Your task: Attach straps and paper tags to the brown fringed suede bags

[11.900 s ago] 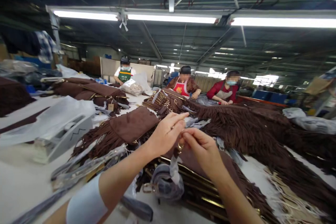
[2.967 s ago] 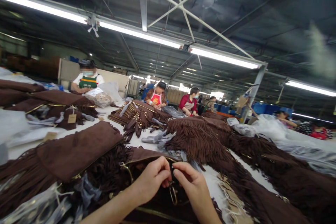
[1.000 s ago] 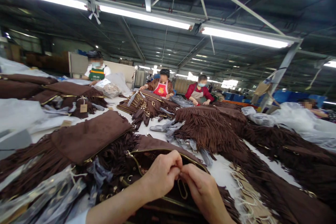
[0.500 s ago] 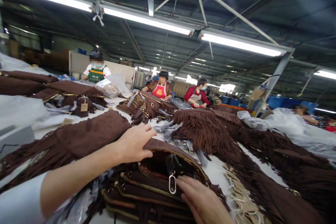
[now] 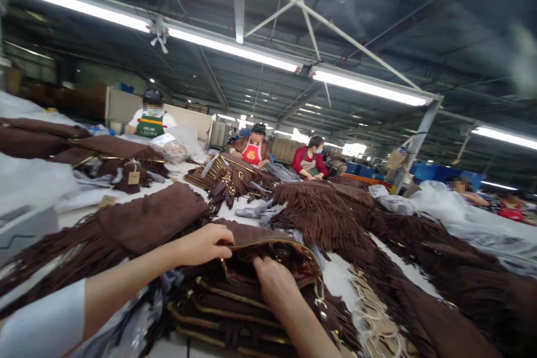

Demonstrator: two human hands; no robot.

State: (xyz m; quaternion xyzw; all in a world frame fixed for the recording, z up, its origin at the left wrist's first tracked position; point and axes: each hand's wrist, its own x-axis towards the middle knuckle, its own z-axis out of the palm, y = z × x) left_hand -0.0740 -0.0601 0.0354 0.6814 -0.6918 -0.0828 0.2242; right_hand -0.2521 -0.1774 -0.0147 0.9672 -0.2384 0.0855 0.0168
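Head view: our left hand point(image 5: 205, 245) has its fingers closed on the rim of an open brown bag point(image 5: 254, 231) toward the surface's point(image 5: 340, 277) near edge; our right hand point(image 5: 276, 281) reaches inside, its grip impossible to tell.

The left forearm point(image 5: 126, 282) slants in from the near left corner of the worktop point(image 5: 335, 268), bare below a pale sleeve point(image 5: 46, 319). The left hand point(image 5: 205, 246) lies back up, wrist fairly straight, fingers bent in a pinch with the thumb. From the near edge, the bare right forearm point(image 5: 308, 316) leans leftward; the right hand point(image 5: 274, 279) points its fingers away and downward (their tips are hidden). The hands are near each other, apart.
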